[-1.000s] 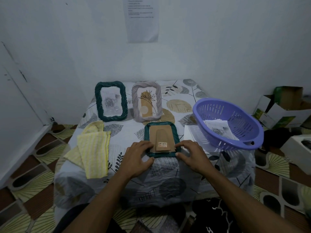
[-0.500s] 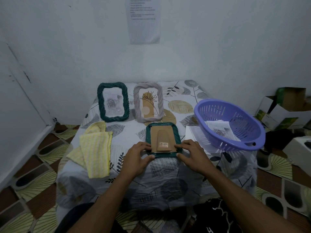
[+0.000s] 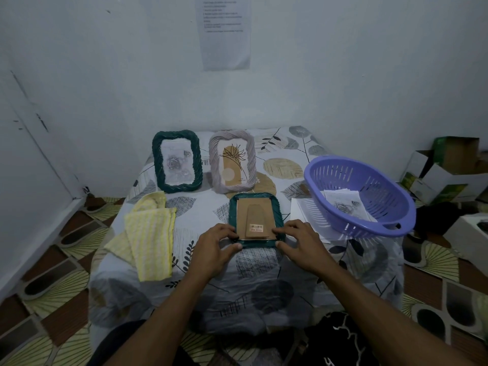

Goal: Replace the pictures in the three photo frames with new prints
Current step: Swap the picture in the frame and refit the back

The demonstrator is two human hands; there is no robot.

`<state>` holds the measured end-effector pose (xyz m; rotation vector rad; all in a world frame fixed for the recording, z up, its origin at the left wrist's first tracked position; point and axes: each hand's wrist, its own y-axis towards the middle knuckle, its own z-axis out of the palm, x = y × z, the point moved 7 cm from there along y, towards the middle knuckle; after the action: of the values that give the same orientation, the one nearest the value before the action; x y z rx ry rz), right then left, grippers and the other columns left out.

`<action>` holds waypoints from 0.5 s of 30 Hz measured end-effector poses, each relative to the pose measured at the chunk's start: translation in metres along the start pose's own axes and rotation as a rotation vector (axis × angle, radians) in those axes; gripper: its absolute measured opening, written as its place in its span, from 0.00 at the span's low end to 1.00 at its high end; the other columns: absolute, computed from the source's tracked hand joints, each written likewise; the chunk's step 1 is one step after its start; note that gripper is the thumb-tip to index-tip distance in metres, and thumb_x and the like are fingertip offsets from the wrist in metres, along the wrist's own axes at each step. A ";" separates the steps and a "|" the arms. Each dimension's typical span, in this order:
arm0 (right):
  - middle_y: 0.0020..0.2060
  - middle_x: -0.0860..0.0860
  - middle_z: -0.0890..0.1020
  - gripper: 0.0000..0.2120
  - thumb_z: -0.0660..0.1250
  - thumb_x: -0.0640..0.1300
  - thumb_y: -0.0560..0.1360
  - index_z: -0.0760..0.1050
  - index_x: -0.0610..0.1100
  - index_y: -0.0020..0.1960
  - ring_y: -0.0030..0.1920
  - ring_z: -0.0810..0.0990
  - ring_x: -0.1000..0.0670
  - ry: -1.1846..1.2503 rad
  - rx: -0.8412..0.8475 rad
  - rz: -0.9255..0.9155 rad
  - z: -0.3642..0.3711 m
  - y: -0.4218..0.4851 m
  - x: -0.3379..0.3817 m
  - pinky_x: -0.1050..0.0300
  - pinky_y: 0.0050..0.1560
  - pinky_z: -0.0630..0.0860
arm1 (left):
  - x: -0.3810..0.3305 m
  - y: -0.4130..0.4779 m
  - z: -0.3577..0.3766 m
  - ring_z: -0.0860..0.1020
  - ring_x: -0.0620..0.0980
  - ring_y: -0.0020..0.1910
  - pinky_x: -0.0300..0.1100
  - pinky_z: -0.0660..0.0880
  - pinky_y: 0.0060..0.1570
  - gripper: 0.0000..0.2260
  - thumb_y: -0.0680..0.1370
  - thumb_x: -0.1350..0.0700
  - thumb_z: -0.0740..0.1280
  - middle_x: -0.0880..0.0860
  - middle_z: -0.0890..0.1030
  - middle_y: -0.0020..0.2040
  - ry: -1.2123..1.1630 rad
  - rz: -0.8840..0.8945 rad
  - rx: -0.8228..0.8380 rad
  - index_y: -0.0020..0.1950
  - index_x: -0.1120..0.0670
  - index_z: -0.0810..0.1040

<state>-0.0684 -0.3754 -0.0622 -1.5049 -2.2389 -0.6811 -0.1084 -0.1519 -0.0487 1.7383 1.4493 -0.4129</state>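
Observation:
A dark green frame (image 3: pixel 255 202) lies face down in the middle of the table, its brown cardboard back (image 3: pixel 254 217) and folded stand facing up. My left hand (image 3: pixel 215 243) pinches its near left corner. My right hand (image 3: pixel 299 243) pinches its near right corner. Behind it two frames stand upright: a dark green one (image 3: pixel 176 161) with a grey rose print and a pale lilac one (image 3: pixel 233 162) with a tan plant print. More prints (image 3: pixel 346 206) lie inside a purple basket (image 3: pixel 356 196) at the right.
A yellow striped cloth (image 3: pixel 149 233) lies at the table's left. White sheets (image 3: pixel 303 215) sit under the basket's left side. The table (image 3: pixel 253 270) wears a leaf-patterned cover. Cardboard boxes (image 3: pixel 446 170) stand on the floor at the right. A wall is close behind.
Both hands stay at the face-down frame's near corners, with the fingertips shifted slightly inward along its bottom edge. The frame has not moved on the table.

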 end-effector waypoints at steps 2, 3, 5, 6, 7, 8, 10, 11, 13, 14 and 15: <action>0.57 0.53 0.76 0.17 0.69 0.53 0.74 0.76 0.53 0.63 0.58 0.70 0.52 0.037 -0.010 -0.005 -0.003 -0.001 0.000 0.52 0.57 0.70 | 0.000 0.000 0.000 0.78 0.48 0.54 0.45 0.75 0.57 0.10 0.70 0.55 0.76 0.50 0.81 0.54 -0.002 -0.001 -0.001 0.49 0.57 0.84; 0.56 0.53 0.77 0.16 0.70 0.53 0.74 0.77 0.53 0.60 0.57 0.71 0.52 0.061 -0.018 -0.009 -0.005 -0.001 0.000 0.54 0.55 0.69 | 0.000 0.000 0.000 0.78 0.48 0.54 0.45 0.75 0.57 0.10 0.70 0.55 0.76 0.50 0.81 0.54 0.005 0.002 -0.002 0.49 0.56 0.84; 0.52 0.54 0.79 0.11 0.72 0.52 0.72 0.77 0.52 0.53 0.54 0.73 0.52 0.088 -0.039 -0.020 -0.008 -0.002 0.001 0.56 0.52 0.69 | 0.000 0.000 0.000 0.78 0.48 0.54 0.45 0.75 0.57 0.10 0.71 0.54 0.76 0.50 0.81 0.55 0.018 0.008 0.000 0.50 0.56 0.84; 0.51 0.54 0.79 0.08 0.72 0.51 0.72 0.78 0.51 0.50 0.54 0.73 0.52 0.096 -0.050 -0.025 -0.009 -0.003 0.001 0.56 0.51 0.69 | 0.001 0.000 0.001 0.78 0.48 0.54 0.46 0.75 0.57 0.10 0.71 0.54 0.76 0.50 0.81 0.55 0.018 0.008 0.003 0.50 0.56 0.84; 0.50 0.54 0.80 0.07 0.73 0.50 0.72 0.78 0.50 0.48 0.53 0.74 0.51 0.101 -0.058 -0.028 -0.010 -0.004 0.002 0.56 0.52 0.69 | 0.001 0.000 0.001 0.78 0.48 0.54 0.46 0.75 0.57 0.10 0.71 0.54 0.76 0.50 0.81 0.54 0.014 0.008 0.005 0.50 0.56 0.84; 0.49 0.53 0.80 0.06 0.73 0.49 0.72 0.79 0.50 0.47 0.53 0.74 0.51 0.101 -0.063 -0.031 -0.010 -0.004 0.004 0.56 0.52 0.69 | 0.001 0.001 0.001 0.78 0.48 0.54 0.46 0.75 0.56 0.10 0.71 0.54 0.76 0.50 0.81 0.54 0.010 0.008 0.005 0.49 0.56 0.84; 0.48 0.54 0.80 0.06 0.73 0.49 0.72 0.80 0.49 0.47 0.52 0.74 0.51 0.092 -0.061 -0.040 -0.011 -0.004 0.006 0.55 0.52 0.69 | 0.001 0.001 0.001 0.79 0.48 0.53 0.47 0.75 0.56 0.10 0.70 0.55 0.76 0.51 0.82 0.53 0.001 0.008 0.007 0.49 0.56 0.84; 0.47 0.54 0.80 0.06 0.73 0.49 0.72 0.80 0.49 0.47 0.52 0.74 0.51 0.086 -0.053 -0.042 -0.011 -0.005 0.007 0.55 0.52 0.69 | 0.002 0.001 0.001 0.79 0.48 0.53 0.47 0.75 0.56 0.10 0.70 0.55 0.76 0.51 0.82 0.53 -0.002 0.009 0.009 0.49 0.56 0.84; 0.47 0.55 0.80 0.06 0.72 0.50 0.73 0.80 0.50 0.47 0.52 0.74 0.51 0.071 -0.033 -0.036 -0.012 -0.004 0.008 0.56 0.52 0.70 | 0.002 0.001 0.001 0.79 0.47 0.53 0.47 0.76 0.56 0.10 0.70 0.54 0.76 0.50 0.82 0.53 0.004 0.008 0.021 0.49 0.56 0.84; 0.47 0.55 0.80 0.06 0.72 0.50 0.73 0.79 0.50 0.48 0.52 0.75 0.52 0.071 -0.025 -0.024 -0.012 -0.004 0.008 0.56 0.52 0.70 | 0.002 0.001 0.002 0.78 0.47 0.52 0.47 0.76 0.56 0.10 0.70 0.54 0.76 0.50 0.81 0.53 0.010 0.006 0.027 0.49 0.55 0.83; 0.47 0.54 0.80 0.06 0.71 0.50 0.73 0.79 0.50 0.48 0.52 0.75 0.52 0.082 -0.021 -0.006 -0.013 -0.002 0.008 0.56 0.51 0.71 | 0.002 0.002 0.002 0.78 0.47 0.52 0.47 0.75 0.56 0.10 0.71 0.53 0.76 0.49 0.81 0.52 0.018 0.002 0.029 0.49 0.55 0.83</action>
<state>-0.0730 -0.3779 -0.0475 -1.4537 -2.1824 -0.7559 -0.1050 -0.1518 -0.0507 1.7702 1.4608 -0.4200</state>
